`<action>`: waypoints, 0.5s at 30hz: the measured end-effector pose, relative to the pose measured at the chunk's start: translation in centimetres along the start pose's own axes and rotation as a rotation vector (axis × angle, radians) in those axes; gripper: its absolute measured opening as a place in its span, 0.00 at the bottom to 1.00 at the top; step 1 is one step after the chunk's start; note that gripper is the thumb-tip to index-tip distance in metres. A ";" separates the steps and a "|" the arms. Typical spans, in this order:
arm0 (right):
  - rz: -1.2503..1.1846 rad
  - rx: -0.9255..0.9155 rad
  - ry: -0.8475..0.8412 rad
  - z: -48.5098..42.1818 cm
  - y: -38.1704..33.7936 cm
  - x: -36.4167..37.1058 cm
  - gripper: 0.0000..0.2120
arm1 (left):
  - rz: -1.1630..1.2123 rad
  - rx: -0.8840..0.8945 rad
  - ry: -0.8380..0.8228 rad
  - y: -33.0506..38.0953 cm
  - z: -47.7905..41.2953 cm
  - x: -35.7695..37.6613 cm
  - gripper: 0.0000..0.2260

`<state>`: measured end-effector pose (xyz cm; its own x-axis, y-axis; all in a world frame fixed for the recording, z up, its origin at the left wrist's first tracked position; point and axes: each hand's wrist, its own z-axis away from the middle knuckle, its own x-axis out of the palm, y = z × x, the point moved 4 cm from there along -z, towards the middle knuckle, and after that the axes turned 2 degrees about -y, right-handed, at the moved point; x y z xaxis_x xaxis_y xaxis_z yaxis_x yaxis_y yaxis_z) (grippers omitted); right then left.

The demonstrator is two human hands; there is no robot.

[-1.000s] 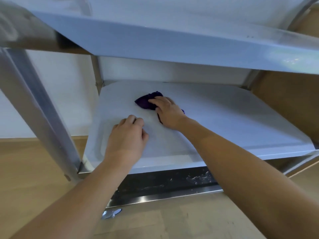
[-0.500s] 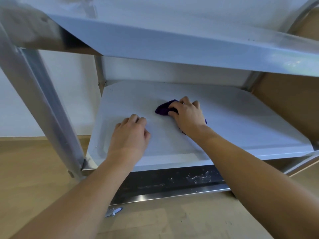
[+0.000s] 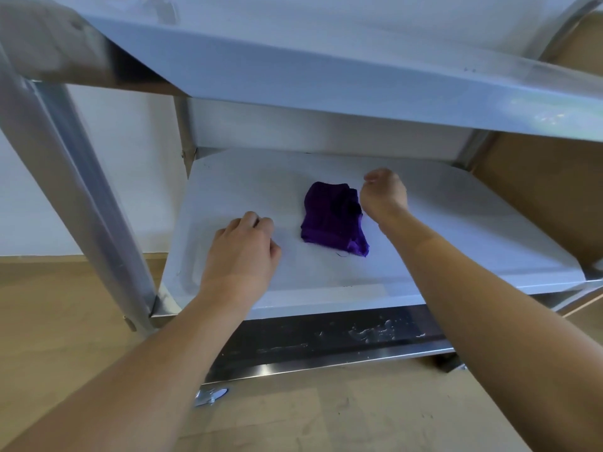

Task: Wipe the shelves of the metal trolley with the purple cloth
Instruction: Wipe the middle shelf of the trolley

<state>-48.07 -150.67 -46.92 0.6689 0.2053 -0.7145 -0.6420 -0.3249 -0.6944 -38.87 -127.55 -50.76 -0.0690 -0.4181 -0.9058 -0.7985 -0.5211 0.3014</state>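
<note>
Under the top shelf (image 3: 326, 76) of a metal trolley (image 3: 75, 190), two bare hands over the middle shelf (image 3: 456, 230). In the centre of that shelf, a crumpled purple cloth (image 3: 332, 220), flat on the pale metal and gripped by neither hand. Just right of the cloth, the right hand (image 3: 383, 197), back toward the camera, fingers curled in toward the palm, thumb and a fingertip close together with nothing between them. Heel of that hand overlapping the cloth's right edge from this angle; contact there impossible to tell. To the left, apart from the cloth, the left hand (image 3: 241, 252), knuckles up, fingers folded under against the shelf toward its front-left part, holding nothing. Both forearms bare, reaching in from the near side. Below, a dark bottom shelf (image 3: 326, 334) with pale smears along its front, and a caster (image 3: 212, 394) at the near-left corner. Around the trolley, a wood floor (image 3: 65, 321), a white wall (image 3: 124, 158) on the left, a brown panel (image 3: 538, 190) on the right.
</note>
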 end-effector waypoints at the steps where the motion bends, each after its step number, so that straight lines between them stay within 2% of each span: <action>1: 0.037 -0.063 0.007 0.4 -1.0 0.4 0.18 | 0.001 0.001 0.001 0.0 0.0 0.0 0.12; 3: 0.174 -0.145 -0.111 1.7 -2.4 2.9 0.17 | 0.006 0.000 0.005 0.0 -0.1 0.0 0.11; 5: 0.386 -0.161 -0.280 3.4 -2.1 6.3 0.25 | 0.016 -0.003 0.011 -0.1 0.0 0.0 0.11; 6: 0.470 -0.179 -0.308 4.3 -1.7 7.4 0.29 | 0.023 -0.006 0.013 -0.2 0.1 0.0 0.10; 10: 0.547 -0.419 -0.206 2.3 -0.2 6.6 0.25 | 0.033 -0.008 0.013 -0.3 -0.2 0.2 0.12; 12: 0.599 -0.343 -0.170 -1.6 1.5 4.4 0.25 | 0.016 -0.002 0.009 -0.2 -0.3 0.4 0.12; 15: 0.610 -0.099 -0.096 -6.4 4.5 1.7 0.26 | -0.003 0.007 0.011 -0.2 -0.5 0.7 0.12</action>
<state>-47.40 -157.66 -50.72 0.1533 0.0365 -0.9875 -0.8567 -0.4931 -0.1513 -38.46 -128.05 -51.28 -0.0597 -0.4245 -0.9035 -0.8027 -0.5176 0.2962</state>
